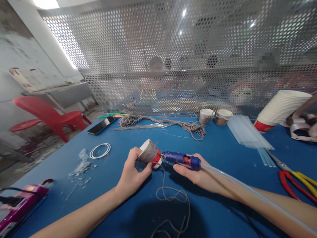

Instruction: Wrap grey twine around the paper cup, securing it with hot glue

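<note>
Between the two hands, a paper cup (149, 154) lies tipped on its side above the blue table (114, 219), its mouth turned toward the left hand (132, 173) and its base toward the right hand (195, 173). The left hand pinches the cup, thumb (146, 171) low on the near side and fingers (133, 155) up by the rim. The right hand is wrapped around a glue gun (174, 157), whose nozzle (160, 154) points left at the cup; whether it touches cannot be told. Grey cord (163, 178) is wound around the cup from the rim down, with a red strip (157, 160) bare near the base, and its loose tail drops in loops toward the wearer, below and between the hands.

To glue well, I would lay a thin, even bead just beside the last turn, then press the cord snugly against its neighbour while the glue is soft. The left thumb sits close to that edge, so it should stay clear of the hot tip. A light pinch is best, since paper probably dents easily. The looped tail should run free, and the long glue stick (224, 177) trailing over the right forearm should not snag.
</note>
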Demonstrator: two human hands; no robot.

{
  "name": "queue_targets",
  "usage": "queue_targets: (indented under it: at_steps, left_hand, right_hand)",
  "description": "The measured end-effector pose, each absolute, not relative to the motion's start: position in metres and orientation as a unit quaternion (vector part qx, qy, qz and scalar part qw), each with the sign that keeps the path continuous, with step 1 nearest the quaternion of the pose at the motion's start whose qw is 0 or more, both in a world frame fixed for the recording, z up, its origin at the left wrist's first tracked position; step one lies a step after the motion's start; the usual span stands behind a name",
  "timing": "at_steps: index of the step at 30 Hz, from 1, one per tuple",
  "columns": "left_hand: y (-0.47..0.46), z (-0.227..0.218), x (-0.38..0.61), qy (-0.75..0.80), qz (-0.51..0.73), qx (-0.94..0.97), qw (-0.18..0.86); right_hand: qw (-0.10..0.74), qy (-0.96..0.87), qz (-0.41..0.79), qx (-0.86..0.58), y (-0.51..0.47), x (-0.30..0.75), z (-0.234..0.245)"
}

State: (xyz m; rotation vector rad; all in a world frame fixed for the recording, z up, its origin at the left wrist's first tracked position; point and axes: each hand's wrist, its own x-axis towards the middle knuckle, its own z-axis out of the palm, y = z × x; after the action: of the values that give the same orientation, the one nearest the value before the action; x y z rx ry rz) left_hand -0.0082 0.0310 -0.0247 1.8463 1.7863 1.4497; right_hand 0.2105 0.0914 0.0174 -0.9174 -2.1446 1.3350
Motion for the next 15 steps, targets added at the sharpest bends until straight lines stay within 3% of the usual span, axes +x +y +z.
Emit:
queue_targets:
  at_steps: [15]
  left_hand:
    - [0.0286, -0.0201, -0.0090, 0.593, 0.495, 0.619, 0.140]
  right_hand:
    - [0.163, -0.766, 0.506, -0.361, 0.0995, 0.2169, 0.0098]
